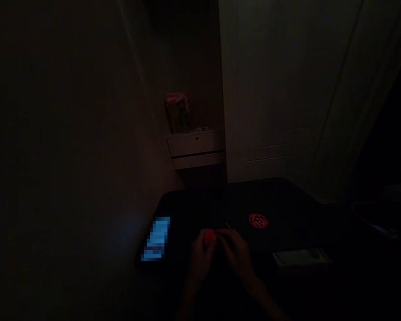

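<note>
In dim light, my left hand [202, 254] is closed around a small bright red object [209, 237], whose kind I cannot make out. My right hand [235, 252] comes in from the other side, its fingertips pinched together close to the red object; whatever they grip is hidden. Just beyond the right fingers lie a few tiny reddish bits [228, 225] on the dark tabletop [200, 207]. Farther right sits a round red-rimmed piece [258, 221] with many small light spots or pieces inside its outline.
A lit screen, seemingly a phone [156, 239], lies at the table's left edge. Near the right front is a pale flat box [302, 257]. Behind the table are a small drawer unit [198, 145] with a red-topped item [177, 111] on it, and a pale panel [270, 89].
</note>
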`<control>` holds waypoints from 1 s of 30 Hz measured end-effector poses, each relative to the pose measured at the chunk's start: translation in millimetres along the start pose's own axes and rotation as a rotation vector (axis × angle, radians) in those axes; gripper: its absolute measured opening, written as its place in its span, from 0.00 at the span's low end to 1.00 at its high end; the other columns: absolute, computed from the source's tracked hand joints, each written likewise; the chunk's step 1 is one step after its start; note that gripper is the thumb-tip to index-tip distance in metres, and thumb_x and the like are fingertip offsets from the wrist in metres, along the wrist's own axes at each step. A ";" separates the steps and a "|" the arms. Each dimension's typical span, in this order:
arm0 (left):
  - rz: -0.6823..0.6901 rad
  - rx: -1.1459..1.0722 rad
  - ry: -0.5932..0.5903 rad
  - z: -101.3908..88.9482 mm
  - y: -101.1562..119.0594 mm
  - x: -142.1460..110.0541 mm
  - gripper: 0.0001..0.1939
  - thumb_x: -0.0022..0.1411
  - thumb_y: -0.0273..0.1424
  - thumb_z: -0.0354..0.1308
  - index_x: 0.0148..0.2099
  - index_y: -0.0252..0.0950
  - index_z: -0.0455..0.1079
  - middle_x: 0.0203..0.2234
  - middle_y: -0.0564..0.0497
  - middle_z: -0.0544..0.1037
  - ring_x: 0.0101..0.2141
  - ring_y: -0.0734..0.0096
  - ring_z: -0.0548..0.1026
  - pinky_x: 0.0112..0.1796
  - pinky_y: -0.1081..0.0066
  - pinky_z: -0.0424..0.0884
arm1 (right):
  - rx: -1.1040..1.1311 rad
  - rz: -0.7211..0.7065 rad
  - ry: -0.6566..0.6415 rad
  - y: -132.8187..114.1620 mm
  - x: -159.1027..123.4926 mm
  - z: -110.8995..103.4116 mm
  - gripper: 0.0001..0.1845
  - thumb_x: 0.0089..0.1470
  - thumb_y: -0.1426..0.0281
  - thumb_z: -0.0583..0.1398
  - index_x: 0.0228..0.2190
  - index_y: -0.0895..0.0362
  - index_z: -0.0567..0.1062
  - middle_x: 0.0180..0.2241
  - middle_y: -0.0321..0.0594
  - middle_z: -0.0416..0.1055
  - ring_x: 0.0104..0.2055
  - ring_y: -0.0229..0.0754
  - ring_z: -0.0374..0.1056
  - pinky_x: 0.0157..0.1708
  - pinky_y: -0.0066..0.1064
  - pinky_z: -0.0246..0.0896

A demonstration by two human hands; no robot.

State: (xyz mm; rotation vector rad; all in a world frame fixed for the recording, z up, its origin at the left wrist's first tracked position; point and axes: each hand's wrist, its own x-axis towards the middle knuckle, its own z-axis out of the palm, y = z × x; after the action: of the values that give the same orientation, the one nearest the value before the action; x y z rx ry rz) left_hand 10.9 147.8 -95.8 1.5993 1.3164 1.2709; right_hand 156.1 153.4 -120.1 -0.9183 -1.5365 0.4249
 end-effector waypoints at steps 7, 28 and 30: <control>0.013 0.009 -0.009 -0.4 1.3 -0.4 0.18 0.65 0.46 0.58 0.39 0.35 0.75 0.27 0.52 0.76 0.27 0.69 0.72 0.29 0.73 0.67 | -0.005 -0.026 0.011 3.8 -0.2 -0.5 0.10 0.65 0.69 0.59 0.44 0.50 0.81 0.42 0.41 0.82 0.44 0.47 0.78 0.48 0.41 0.73; -0.014 0.022 -0.002 -1.1 -2.5 1.3 0.12 0.61 0.40 0.57 0.33 0.36 0.70 0.23 0.56 0.69 0.25 0.72 0.65 0.27 0.75 0.61 | -0.015 -0.085 -0.125 2.1 2.5 -4.7 0.08 0.62 0.73 0.59 0.39 0.53 0.79 0.38 0.40 0.79 0.40 0.44 0.76 0.42 0.34 0.71; -0.012 0.034 0.002 -1.2 -3.5 2.2 0.12 0.62 0.40 0.56 0.33 0.36 0.70 0.23 0.56 0.69 0.25 0.72 0.65 0.27 0.74 0.61 | -0.039 -0.075 -0.125 2.7 2.1 -4.4 0.07 0.62 0.73 0.59 0.37 0.53 0.77 0.36 0.39 0.78 0.38 0.43 0.75 0.41 0.33 0.70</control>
State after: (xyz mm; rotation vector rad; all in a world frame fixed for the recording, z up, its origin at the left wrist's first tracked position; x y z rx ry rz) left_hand 8.9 150.6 -98.1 1.6113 1.3531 1.2496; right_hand 161.2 155.6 -119.8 -0.8748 -1.6930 0.4051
